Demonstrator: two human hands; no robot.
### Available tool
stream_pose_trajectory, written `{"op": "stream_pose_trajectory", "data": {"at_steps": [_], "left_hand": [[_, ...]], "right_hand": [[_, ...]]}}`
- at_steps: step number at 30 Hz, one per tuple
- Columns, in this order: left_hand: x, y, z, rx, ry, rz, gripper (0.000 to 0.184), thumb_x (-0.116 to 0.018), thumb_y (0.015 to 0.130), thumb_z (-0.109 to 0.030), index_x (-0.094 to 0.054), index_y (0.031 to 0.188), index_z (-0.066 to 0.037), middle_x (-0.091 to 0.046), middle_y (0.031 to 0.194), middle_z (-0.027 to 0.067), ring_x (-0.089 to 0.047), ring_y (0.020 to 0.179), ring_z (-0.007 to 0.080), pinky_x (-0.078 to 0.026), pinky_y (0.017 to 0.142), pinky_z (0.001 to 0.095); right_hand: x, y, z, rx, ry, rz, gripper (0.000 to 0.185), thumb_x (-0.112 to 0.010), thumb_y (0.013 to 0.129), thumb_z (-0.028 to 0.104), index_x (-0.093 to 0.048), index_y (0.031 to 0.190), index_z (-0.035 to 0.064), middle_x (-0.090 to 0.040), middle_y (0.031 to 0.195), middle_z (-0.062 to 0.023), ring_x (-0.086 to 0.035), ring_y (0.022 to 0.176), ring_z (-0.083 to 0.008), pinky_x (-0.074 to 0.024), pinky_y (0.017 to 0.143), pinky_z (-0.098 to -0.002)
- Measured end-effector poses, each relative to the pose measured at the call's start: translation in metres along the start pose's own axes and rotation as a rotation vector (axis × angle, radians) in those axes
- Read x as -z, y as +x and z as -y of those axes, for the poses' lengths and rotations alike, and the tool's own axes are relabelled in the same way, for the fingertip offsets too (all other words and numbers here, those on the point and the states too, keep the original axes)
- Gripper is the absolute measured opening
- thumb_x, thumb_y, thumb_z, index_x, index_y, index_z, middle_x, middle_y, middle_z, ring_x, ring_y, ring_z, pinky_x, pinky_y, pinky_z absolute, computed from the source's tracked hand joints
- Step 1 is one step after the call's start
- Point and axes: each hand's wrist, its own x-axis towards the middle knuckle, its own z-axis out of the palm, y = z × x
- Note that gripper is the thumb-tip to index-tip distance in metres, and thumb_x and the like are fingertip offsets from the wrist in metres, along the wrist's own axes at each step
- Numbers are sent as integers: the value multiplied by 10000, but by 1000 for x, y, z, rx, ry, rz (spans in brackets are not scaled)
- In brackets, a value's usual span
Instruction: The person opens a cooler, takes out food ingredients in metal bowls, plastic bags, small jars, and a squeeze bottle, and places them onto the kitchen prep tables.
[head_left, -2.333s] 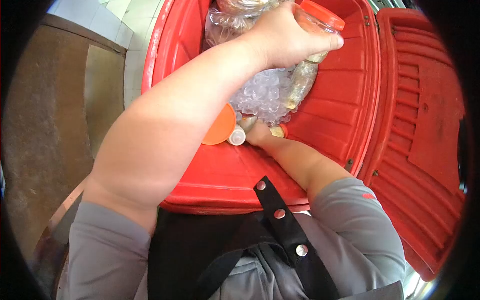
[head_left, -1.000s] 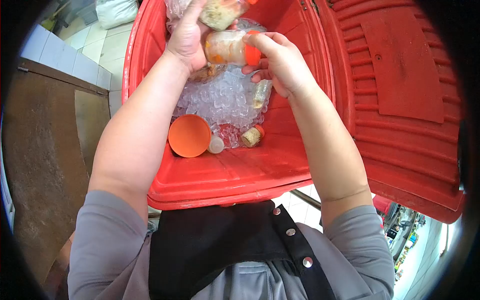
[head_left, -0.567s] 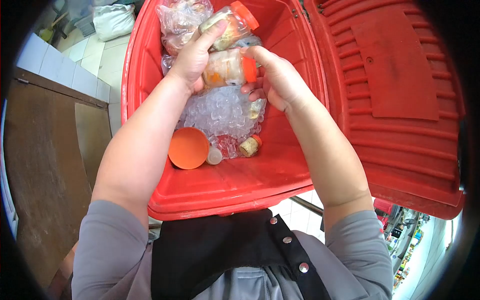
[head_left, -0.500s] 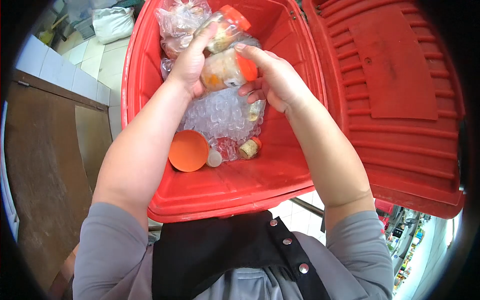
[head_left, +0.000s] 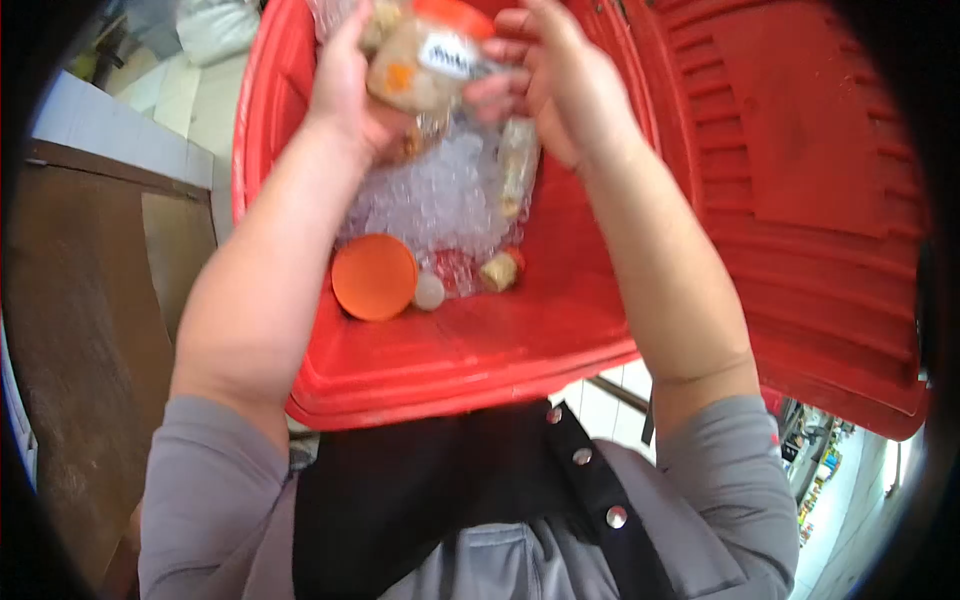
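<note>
Over the open red cooler, my left hand is wrapped round a clear jar with orange and pale contents. The jar has an orange lid and a white label with dark writing, now facing up. Behind it, part of another jar shows by my left fingers. My right hand is just right of the label, blurred, its fingers apart; whether they touch the jar is unclear. Below the hands lies ice with a long clear package on its right side.
An orange round lid, a small whitish cap and a small jar lie at the cooler's near end. The ribbed red cooler lid hangs open at right. A brown panel stands at left, and a white sack lies behind.
The held jars have moved up in view and the front one has turned, so its label faces up. My right hand has lifted. Earlier, my right fingers were at the front jar's lid.
</note>
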Motion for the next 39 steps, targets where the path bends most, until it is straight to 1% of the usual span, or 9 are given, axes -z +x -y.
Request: {"op": "stream_pose_trajectory", "data": {"at_steps": [3, 5, 7, 10, 13, 19, 25, 33, 39], "left_hand": [[2, 5, -6, -5, -187, 281, 443, -475, 980, -471, -591, 1203, -106, -663, 1118, 104, -639, 1026, 279, -519, 916, 435], [3, 8, -11, -27, -221, 280, 430, -460, 986, -453, -594, 1199, -104, -662, 1130, 109, -635, 1039, 295, -507, 937, 448], [5, 9, -13, -39, -227, 277, 429, -453, 988, -451, -594, 1195, -103, -659, 1141, 111, -632, 1048, 303, -500, 950, 453], [16, 14, -16, -17, -242, 348, 439, -472, 981, -464, -577, 1218, -109, -643, 1192, 109, -614, 1089, 308, -489, 972, 450], [15, 13, -17, -38, -48, -7, 509, -428, 986, -481, -530, 1312, -102, -607, 1274, 113, -596, 1155, 303, -474, 995, 485], [12, 13, -11, -68, -184, 33, 499, -483, 961, -502, -536, 1263, -108, -621, 1185, 98, -619, 1081, 271, -501, 948, 443], [6, 10, -10, -10, -177, 108, 506, -449, 976, -497, -526, 1292, -109, -622, 1211, 109, -617, 1096, 286, -502, 954, 450], [-4, -16, 4, 38, -29, 25, 541, -462, 946, -555, -538, 1306, -159, -634, 1218, 84, -636, 1039, 295, -533, 823, 510], [-48, -78, 35, 305, 52, 106, 549, -417, 964, -560, -522, 1308, -146, -638, 1188, 97, -647, 1001, 284, -549, 783, 478]], "right_hand": [[34, 3, -33, -104, -160, -40, 509, -402, 994, 479, -579, 1098, 13, -625, 914, -95, -658, 712, -230, -515, 644, -365], [93, 17, -108, -257, -810, 273, 457, -428, 989, 412, -663, 983, 20, -663, 810, -108, -665, 709, -219, -517, 622, -379], [104, 0, -165, -735, -1161, 440, 417, -538, 903, 395, -692, 999, 20, -694, 904, -133, -671, 773, -248, -542, 696, -394], [136, -33, -272, -519, -1662, 783, 669, -747, 683, 575, -690, 1142, 92, -682, 1152, -152, -667, 1017, -288, -529, 891, -377], [132, -46, -310, -730, -1652, 651, 894, -759, 588, 685, -623, 1229, 77, -611, 1270, -156, -608, 1151, -296, -496, 965, -410], [120, -48, -310, -701, -1751, 603, 956, -633, 678, 736, -511, 1326, 44, -554, 1307, -198, -562, 1208, -335, -467, 983, -464], [104, -51, -214, -650, -1686, 509, 954, -759, 642, 581, -464, 1379, 52, -479, 1372, -220, -550, 1221, -350, -462, 1003, -462], [85, -167, -72, 53, -909, -75, 861, -810, 654, 309, -416, 1377, 60, -487, 1170, -217, -545, 1106, -362, -478, 953, -403], [81, -323, -21, 140, -718, -204, 856, -796, 633, 200, -420, 1390, 64, -473, 1196, -131, -528, 1116, -262, -450, 951, -353]]}}
